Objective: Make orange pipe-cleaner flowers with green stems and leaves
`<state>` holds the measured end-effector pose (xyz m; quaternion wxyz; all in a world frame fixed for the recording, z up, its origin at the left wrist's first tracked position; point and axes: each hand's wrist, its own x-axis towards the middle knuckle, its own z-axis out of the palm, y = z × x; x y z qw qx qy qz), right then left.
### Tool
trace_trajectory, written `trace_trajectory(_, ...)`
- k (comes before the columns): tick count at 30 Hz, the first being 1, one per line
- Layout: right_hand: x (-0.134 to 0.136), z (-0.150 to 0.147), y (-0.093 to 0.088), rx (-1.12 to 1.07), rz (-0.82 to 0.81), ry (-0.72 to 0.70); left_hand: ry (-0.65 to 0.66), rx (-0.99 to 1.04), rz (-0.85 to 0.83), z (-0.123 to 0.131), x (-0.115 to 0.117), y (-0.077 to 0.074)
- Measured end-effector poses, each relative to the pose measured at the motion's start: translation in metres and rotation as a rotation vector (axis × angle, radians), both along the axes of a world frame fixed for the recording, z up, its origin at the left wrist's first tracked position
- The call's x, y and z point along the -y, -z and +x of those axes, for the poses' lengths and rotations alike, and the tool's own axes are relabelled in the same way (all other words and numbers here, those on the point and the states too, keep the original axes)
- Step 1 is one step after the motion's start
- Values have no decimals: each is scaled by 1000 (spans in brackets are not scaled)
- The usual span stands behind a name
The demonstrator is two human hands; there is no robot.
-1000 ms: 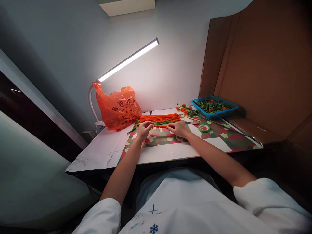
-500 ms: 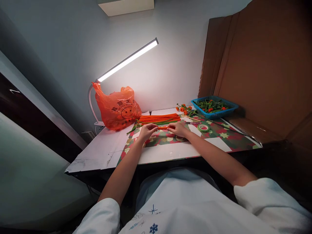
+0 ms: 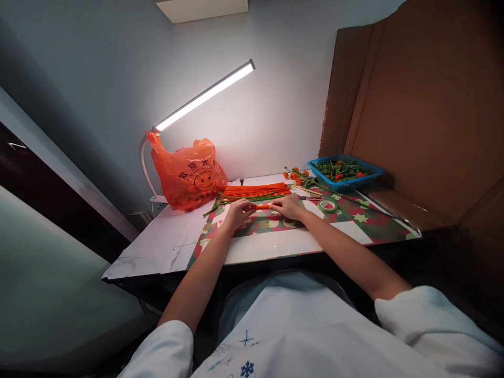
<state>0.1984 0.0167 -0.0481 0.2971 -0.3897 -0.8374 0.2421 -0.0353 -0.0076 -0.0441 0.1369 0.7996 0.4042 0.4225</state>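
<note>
Pale grey wall [image 3: 98, 79] backs a white desk [image 3: 165, 241], lit by an LED bar lamp [image 3: 205, 95], with brown cardboard [image 3: 413, 105] standing at three o'clock. A red-and-green star-patterned paper sheet [image 3: 354, 218] covers the desk's middle. Above it, the left hand [image 3: 235, 214] and right hand [image 3: 287, 208] each pinch one end of a short orange pipe-cleaner piece [image 3: 262, 207], apparently coiled. At ten o'clock from the hands sits an orange plastic bag [image 3: 189, 176] printed with a smiley face and Chinese characters too small to read. A pipe-cleaner bundle [image 3: 255, 190] lies at twelve, a green tape roll [image 3: 327, 205] at three, and a blue basket [image 3: 346, 185] at two.
</note>
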Motion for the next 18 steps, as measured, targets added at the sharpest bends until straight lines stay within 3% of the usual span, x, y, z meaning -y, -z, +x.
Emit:
trace_trajectory(10,-25,26,-5,-135,-292,145,-61,-17,261,-9,-7,1)
trace_trajectory(18,-14,27,-15,-114,-395,-12,-41,-41,240,-8,-5,0)
